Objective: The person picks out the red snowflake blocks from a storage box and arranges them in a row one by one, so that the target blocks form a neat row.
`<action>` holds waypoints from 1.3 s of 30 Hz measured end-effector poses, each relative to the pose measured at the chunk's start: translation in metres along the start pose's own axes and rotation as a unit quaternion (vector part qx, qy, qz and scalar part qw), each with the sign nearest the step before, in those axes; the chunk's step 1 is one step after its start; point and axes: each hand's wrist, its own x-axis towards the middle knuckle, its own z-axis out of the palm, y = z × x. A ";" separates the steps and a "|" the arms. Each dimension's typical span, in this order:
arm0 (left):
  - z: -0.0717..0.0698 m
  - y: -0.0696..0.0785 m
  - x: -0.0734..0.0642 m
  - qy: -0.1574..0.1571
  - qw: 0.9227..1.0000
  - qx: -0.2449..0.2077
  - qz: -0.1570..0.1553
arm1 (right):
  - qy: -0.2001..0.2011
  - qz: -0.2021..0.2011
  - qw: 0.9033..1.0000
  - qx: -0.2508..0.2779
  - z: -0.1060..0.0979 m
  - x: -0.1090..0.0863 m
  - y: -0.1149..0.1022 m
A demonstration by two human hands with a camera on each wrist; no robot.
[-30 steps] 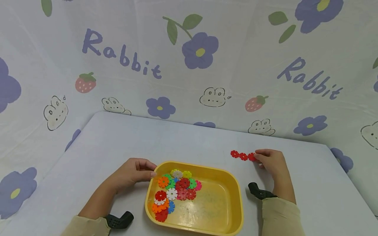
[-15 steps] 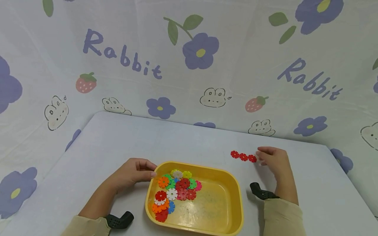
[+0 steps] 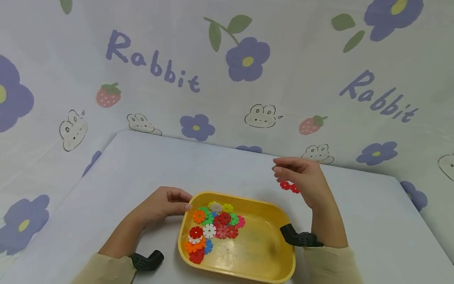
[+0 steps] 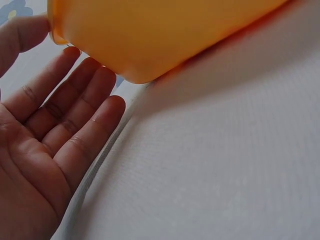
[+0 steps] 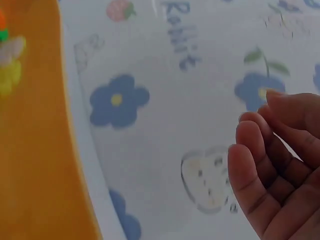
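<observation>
My left hand (image 3: 163,204) holds the left rim of a yellow plastic tray (image 3: 248,276). In the left wrist view, the thumb lies at the tray's (image 4: 165,30) rim with the fingers spread below it. Several flower-shaped plastic discs, among them a white disc (image 3: 209,230) and an orange disc (image 3: 199,216), lie in the tray's left half. My right hand (image 3: 301,177) hovers beyond the tray's far right corner, fingers loosely bent and nothing visible between them. Partly hidden behind it, red discs (image 3: 285,185) lie in a row on the table.
A white-covered table (image 3: 170,157) carries the tray. A printed cloth backdrop (image 3: 220,102) rises behind its far edge. Black wrist-worn pieces (image 3: 147,261) sit at both cuffs; the right one (image 3: 299,236) overlaps the tray's right rim in the head view.
My right hand has let go of the row of red discs, drawn back right, then moved left and up past it. The left hand stays at the tray rim; the head view has shifted slightly.
</observation>
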 end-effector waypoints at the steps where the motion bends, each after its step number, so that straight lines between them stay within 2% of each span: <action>1: 0.000 0.000 0.001 -0.001 1.000 0.002 -0.001 | -0.016 -0.010 1.000 0.012 0.004 -0.002 -0.005; 8: 0.004 0.003 0.009 -0.021 1.000 0.012 0.006 | -0.094 -0.050 0.993 0.058 0.029 -0.013 -0.026; 11: 0.005 0.003 0.011 -0.019 1.000 0.015 0.005 | -0.151 -0.050 0.985 0.064 0.043 -0.008 -0.033; 14: 0.004 0.003 0.011 -0.016 1.000 0.013 0.004 | -0.228 -0.041 0.971 0.066 0.061 0.002 -0.039; 18: 0.002 0.003 0.012 -0.018 1.000 0.006 0.006 | -0.320 -0.017 0.946 0.056 0.090 0.012 -0.037; 22: 0.001 0.002 0.011 -0.020 1.000 0.003 0.010 | -0.378 0.027 0.925 -0.009 0.119 0.015 -0.024; 25: 0.001 0.001 0.011 -0.016 1.000 0.007 0.014 | -0.416 0.036 0.905 -0.076 0.137 0.014 -0.012; 29: 0.000 -0.001 0.010 -0.011 1.000 0.007 0.014 | -0.451 0.028 0.879 -0.154 0.153 0.011 0.000; 31: -0.001 -0.003 0.009 -0.012 1.000 0.003 0.013 | -0.456 0.028 0.870 -0.182 0.158 0.009 0.003; 39: -0.004 -0.006 0.004 -0.012 1.000 -0.004 0.012 | -0.456 0.011 0.861 -0.226 0.173 0.006 0.007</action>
